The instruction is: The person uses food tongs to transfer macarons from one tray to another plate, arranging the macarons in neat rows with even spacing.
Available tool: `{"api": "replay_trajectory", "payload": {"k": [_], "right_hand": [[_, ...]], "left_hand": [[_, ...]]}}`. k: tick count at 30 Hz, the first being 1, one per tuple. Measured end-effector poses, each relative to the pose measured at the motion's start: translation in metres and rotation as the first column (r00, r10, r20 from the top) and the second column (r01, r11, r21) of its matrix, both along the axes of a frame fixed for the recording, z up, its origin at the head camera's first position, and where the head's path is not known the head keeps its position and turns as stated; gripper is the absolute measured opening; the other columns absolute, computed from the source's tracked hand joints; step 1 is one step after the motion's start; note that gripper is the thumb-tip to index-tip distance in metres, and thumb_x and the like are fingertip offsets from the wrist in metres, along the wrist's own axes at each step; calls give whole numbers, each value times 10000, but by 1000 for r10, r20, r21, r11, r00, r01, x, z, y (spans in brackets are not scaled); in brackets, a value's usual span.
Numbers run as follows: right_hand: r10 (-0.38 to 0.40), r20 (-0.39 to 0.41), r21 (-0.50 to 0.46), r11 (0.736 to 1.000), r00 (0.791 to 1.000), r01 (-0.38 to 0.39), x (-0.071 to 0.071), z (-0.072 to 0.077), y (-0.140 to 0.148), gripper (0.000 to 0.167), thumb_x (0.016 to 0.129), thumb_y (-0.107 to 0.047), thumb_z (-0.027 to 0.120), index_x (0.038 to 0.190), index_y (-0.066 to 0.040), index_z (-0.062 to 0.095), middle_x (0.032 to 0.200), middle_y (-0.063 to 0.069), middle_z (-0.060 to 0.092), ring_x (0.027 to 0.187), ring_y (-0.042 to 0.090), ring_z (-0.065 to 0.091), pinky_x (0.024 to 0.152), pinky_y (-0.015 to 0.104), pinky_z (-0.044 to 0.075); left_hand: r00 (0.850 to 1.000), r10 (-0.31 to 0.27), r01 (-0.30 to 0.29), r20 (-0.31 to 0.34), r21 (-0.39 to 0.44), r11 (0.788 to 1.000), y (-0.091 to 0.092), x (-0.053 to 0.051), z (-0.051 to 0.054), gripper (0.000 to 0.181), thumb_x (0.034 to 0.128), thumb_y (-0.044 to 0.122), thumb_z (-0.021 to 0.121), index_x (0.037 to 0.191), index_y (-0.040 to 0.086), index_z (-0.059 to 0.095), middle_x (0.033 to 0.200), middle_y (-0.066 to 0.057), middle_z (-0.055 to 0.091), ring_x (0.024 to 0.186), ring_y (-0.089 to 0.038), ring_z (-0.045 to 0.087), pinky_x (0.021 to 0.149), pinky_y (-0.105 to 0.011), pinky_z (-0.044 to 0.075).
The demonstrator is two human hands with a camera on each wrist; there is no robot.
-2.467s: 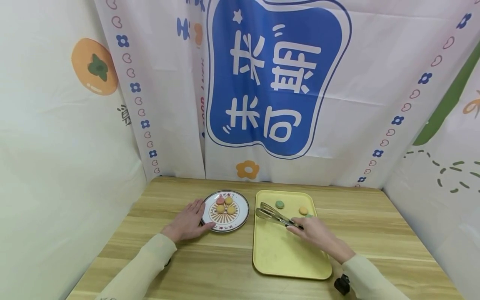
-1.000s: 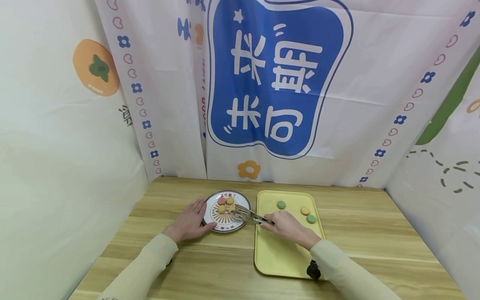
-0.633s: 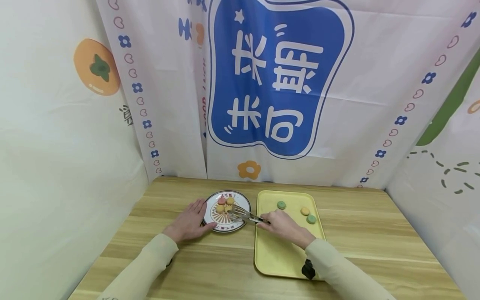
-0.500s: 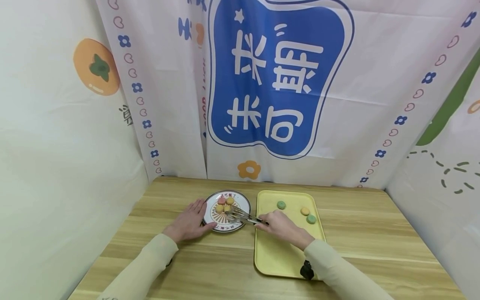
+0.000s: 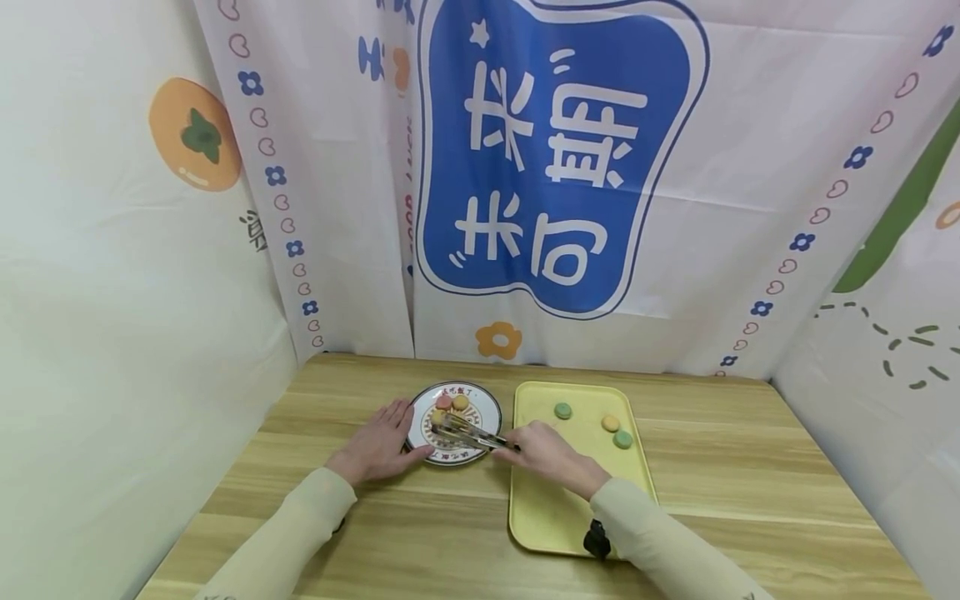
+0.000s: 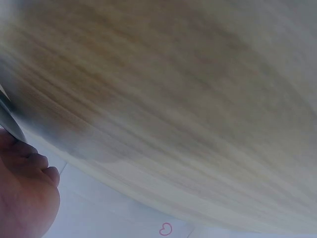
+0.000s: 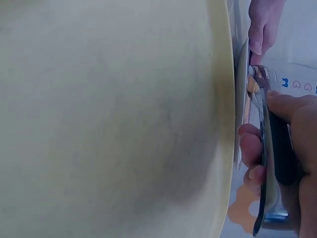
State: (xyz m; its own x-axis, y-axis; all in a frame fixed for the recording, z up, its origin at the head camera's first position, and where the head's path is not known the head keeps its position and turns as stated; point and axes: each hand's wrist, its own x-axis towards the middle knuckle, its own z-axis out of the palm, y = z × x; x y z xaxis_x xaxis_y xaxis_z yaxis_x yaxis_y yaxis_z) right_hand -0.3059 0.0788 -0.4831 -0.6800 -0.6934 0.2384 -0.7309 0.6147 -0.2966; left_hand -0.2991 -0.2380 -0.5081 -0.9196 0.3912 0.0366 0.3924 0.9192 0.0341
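Observation:
In the head view my left hand [image 5: 380, 443] rests with extended fingers on the left edge of a white plate [image 5: 487, 408]. My right hand [image 5: 551, 457] grips metal tongs [image 5: 480, 436] whose ends are low over the plate, by a yellow macaron [image 5: 438, 416] that they partly cover. Whether they pinch anything is unclear. Behind it lie a pink macaron [image 5: 444, 402] and another yellow one [image 5: 461, 402]. The right wrist view shows my right hand [image 7: 297, 129] curled around the dark-sided tongs [image 7: 282, 148]. The left wrist view catches part of my left hand [image 6: 27, 193] by the plate's edge [image 6: 9, 124].
Right of the plate, a yellow tray [image 5: 558, 525] lies under my right forearm. Toward its back are a green macaron [image 5: 562, 411], a yellow one [image 5: 611, 423] and a second green one [image 5: 622, 439]. A printed cloth [image 5: 360, 292] hangs behind the wooden table [image 5: 420, 533].
My right hand has carried the tongs left from over the tray to the plate, then farther left across it. The front yellow macaron there shifted left and is now covered by the tongs. My left hand stayed put.

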Motion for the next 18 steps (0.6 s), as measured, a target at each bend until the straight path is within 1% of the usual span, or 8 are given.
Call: {"api": "replay_trajectory", "payload": {"k": [3, 7, 11, 18], "right_hand": [[-8, -5, 3, 1000, 1000, 8, -2, 0, -5, 237, 948, -323, 650, 847, -115, 704, 560, -83, 514, 458, -15, 348, 413, 148, 269], [-18, 10, 15, 1000, 1000, 18, -3, 3, -12, 266, 954, -330, 641, 788, -123, 663, 565, -89, 475, 461, -9, 345, 415, 146, 265], [-18, 24, 29, 999, 1000, 18, -4, 4, -17, 279, 955, -333, 640, 779, -117, 659, 556, -88, 461, 461, -3, 349, 415, 147, 270], [-42, 52, 42, 998, 998, 40, -6, 0, -20, 291, 958, -346, 634, 776, -121, 660, 536, -91, 438, 446, 2, 346, 405, 150, 265]], "left_hand": [[1000, -3, 3, 3, 12, 1000, 2, 0, 0, 983, 938, 708, 366, 1488, -103, 293, 1574, -289, 262, 1481, -408, 254, 1227, -492, 240], [1000, 0, 0, 10, 16, 1000, 1, 0, 0, 987, 937, 711, 367, 1491, -101, 288, 1577, -285, 259, 1483, -406, 250, 1228, -494, 235], [1000, -3, 3, 8, 24, 1000, 1, 0, 0, 996, 931, 718, 370, 1488, -104, 292, 1574, -288, 263, 1481, -409, 253, 1226, -494, 240], [1000, 1, -1, 8, 11, 1000, 1, 0, 1, 1005, 925, 729, 368, 1491, -98, 294, 1574, -285, 267, 1481, -407, 256, 1226, -491, 243]]}}
